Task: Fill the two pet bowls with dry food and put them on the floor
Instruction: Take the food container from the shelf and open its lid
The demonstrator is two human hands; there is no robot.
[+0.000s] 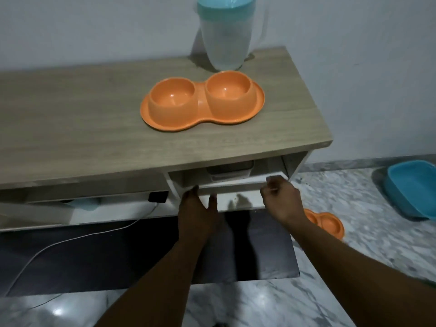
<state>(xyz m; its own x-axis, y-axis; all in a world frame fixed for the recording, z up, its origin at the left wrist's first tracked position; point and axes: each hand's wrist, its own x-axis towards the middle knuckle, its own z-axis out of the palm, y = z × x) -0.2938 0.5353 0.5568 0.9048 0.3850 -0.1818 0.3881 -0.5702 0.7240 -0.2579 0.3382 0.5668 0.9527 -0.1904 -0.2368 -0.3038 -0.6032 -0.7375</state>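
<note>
Wood-grain counter (82, 119), empty orange double pet bowl (203, 101), frosted jug (224, 38), left hand (197, 208) and right hand (280, 197) gripping white drawer (236, 182) front

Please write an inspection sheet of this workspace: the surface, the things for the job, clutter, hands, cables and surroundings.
Surface: wooden cabinet top, bare except for two items.
Job's things: orange double bowl on the top, both cups empty; a second orange double bowl on the floor, contents not visible.
Clutter: frosted pitcher with teal lid behind the bowl, against the wall.
Hands: left hand and right hand both on the front of the white drawer, which is partly open; a clear container shows inside.
Cables: white cable runs from a black plug down across the dark mat.
Surroundings: marble floor, blue tub at right.
</note>
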